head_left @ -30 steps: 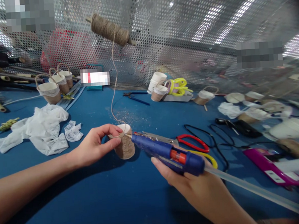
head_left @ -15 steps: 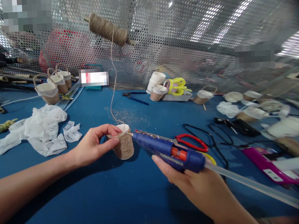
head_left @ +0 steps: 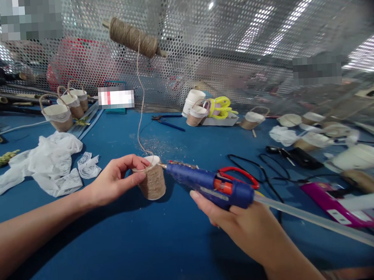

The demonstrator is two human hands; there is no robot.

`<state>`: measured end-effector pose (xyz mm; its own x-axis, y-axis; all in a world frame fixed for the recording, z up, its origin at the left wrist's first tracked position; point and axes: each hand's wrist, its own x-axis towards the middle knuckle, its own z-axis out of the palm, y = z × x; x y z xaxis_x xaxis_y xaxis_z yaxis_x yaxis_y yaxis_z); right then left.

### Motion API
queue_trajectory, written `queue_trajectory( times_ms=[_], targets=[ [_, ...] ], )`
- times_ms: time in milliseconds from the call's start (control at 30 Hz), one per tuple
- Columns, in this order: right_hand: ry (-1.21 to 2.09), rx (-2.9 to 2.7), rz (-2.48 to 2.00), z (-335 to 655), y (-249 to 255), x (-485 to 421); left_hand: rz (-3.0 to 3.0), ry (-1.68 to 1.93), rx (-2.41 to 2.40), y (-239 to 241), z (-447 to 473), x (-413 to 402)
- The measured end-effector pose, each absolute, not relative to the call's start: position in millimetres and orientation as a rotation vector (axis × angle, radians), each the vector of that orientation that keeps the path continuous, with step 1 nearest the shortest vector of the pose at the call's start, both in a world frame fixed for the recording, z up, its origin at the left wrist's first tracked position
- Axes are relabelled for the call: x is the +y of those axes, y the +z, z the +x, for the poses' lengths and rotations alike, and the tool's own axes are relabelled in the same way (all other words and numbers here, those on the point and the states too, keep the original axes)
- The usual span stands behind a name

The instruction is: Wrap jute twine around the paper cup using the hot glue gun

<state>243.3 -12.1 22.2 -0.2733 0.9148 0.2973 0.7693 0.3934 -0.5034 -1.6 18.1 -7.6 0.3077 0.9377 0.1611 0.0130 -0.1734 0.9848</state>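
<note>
My left hand (head_left: 115, 180) grips a small paper cup wrapped in brown twine (head_left: 151, 182), thumb and fingers closed round its rim. A strand of twine (head_left: 140, 113) runs up from the cup to a spool (head_left: 132, 37) hung on the perforated metal screen. My right hand (head_left: 243, 227) is closed on a blue hot glue gun (head_left: 210, 185) with an orange trigger. The gun's nozzle touches the cup's upper right side. A clear glue stick (head_left: 322, 224) trails from the back of the gun.
Red-handled scissors (head_left: 240, 174) lie just behind the gun on the blue table (head_left: 142, 244). White lace scraps (head_left: 49, 163) are at left, finished twine baskets (head_left: 57, 116) at back left, more cups (head_left: 196, 107) at back centre. Black cables and a magenta tool (head_left: 332, 201) lie right.
The glue gun has tilted a little flatter and its nozzle stays at the cup. The cup and left hand have hardly moved; the view has shifted slightly.
</note>
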Motion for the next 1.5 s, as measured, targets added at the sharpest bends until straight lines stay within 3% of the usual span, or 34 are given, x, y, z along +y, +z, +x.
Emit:
queue_trajectory(
  times_ms=[367,800,1233,1500],
  targets=[
    [0.183,-2.291,-1.29,251,20,-4,1.471,1.063,0.906,-7,-2,19],
    [1.024,-1.831,-1.464,231,39,7,1.419,1.081,0.909,-7,-5,21],
    [0.321,-2.213,-1.351,238,11,-10,1.439,1.088,0.896,-10,-1,20],
    [0.452,-2.294,-1.285,224,33,-7,1.488,1.093,0.9,-10,-1,19]
  ],
)
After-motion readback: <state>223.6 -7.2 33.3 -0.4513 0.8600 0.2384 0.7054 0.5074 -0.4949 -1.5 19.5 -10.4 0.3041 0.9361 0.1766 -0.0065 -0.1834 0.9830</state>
